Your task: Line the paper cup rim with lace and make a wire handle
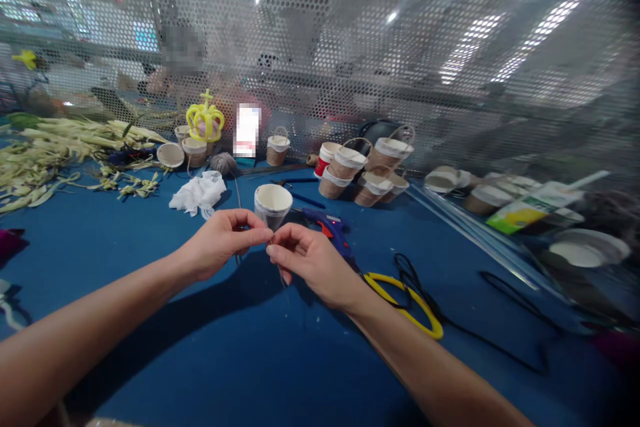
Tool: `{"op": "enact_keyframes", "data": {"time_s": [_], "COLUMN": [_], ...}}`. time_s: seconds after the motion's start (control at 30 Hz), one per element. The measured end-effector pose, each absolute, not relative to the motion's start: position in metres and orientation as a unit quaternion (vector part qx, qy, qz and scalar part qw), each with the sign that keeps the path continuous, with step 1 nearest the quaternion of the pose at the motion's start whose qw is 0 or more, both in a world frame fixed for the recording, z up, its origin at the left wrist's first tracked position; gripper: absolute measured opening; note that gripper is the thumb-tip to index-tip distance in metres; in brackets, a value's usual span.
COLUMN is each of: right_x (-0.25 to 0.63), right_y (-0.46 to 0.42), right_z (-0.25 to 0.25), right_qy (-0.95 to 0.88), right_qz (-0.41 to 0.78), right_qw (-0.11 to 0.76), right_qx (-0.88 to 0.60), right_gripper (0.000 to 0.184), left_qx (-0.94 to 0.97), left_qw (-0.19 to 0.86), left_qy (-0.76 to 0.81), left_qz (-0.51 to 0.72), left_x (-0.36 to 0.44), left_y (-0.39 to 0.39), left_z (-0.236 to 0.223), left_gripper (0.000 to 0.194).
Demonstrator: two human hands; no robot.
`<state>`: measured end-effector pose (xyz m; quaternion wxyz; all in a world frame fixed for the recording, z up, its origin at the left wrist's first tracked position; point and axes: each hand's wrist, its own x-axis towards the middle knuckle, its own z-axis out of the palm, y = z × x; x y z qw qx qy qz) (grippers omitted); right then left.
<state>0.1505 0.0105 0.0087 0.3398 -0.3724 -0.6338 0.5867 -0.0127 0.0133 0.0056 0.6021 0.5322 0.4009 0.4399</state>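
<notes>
My left hand [227, 240] and my right hand [307, 257] meet just in front of a white paper cup [273, 200]. Both pinch a thin strand of twine [281, 275], whose end hangs below my right fingers. From a grey ball of yarn [223, 163] a strand runs down toward my left hand. A blue glue gun [330, 224] with a red trigger lies right behind my right hand. The cup stands upright on the blue table [225, 347], its lower part hidden by my fingers.
Small twine-wrapped cups with handles [350, 164] stand at the back. Crumpled white tissue [200, 192], yellow-handled scissors [405, 304], a black cord [480, 340] and clear rods [475, 237] lie around. Dried husks [65, 140] cover the left; a perforated metal screen [300, 34] rises behind.
</notes>
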Motion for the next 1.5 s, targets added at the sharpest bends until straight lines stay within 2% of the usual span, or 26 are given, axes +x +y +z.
{"op": "enact_keyframes", "data": {"time_s": [0.13, 0.3, 0.43, 0.77, 1.13, 1.37, 1.5], "right_x": [0.1513, 0.1532, 0.153, 0.151, 0.1486, 0.1545, 0.155], "right_y": [0.0111, 0.0121, 0.0112, 0.0121, 0.007, 0.0098, 0.0094], "right_z": [0.008, 0.0065, 0.0066, 0.0009, 0.0081, 0.0053, 0.0068], "right_qy": [-0.637, -0.561, -0.532, -0.581, -0.642, -0.567, -0.539], "right_qz": [0.575, 0.688, 0.719, 0.639, 0.547, 0.702, 0.729], "right_qw": [0.334, 0.315, 0.316, 0.37, 0.364, 0.315, 0.303], "right_qx": [-0.389, -0.335, -0.317, -0.342, -0.396, -0.293, -0.292], "right_gripper": [0.022, 0.026, 0.025, 0.02, 0.015, 0.023, 0.024], "left_qx": [0.535, 0.536, 0.541, 0.499, 0.543, 0.576, 0.571], "left_qw": [0.592, 0.636, 0.65, 0.641, 0.592, 0.621, 0.632], "left_qy": [0.41, 0.354, 0.334, 0.38, 0.408, 0.323, 0.308], "left_qz": [0.442, 0.426, 0.417, 0.443, 0.435, 0.422, 0.424], "left_x": [-0.013, -0.0168, -0.0178, -0.0119, -0.0116, -0.0159, -0.0152], "left_y": [0.0122, 0.0122, 0.0124, 0.0106, 0.0108, 0.0093, 0.0093], "left_z": [0.0058, 0.0041, 0.0025, 0.0045, 0.0019, 0.0025, 0.0015], "left_gripper": [0.02, 0.019, 0.017, 0.021, 0.023, 0.019, 0.018]}}
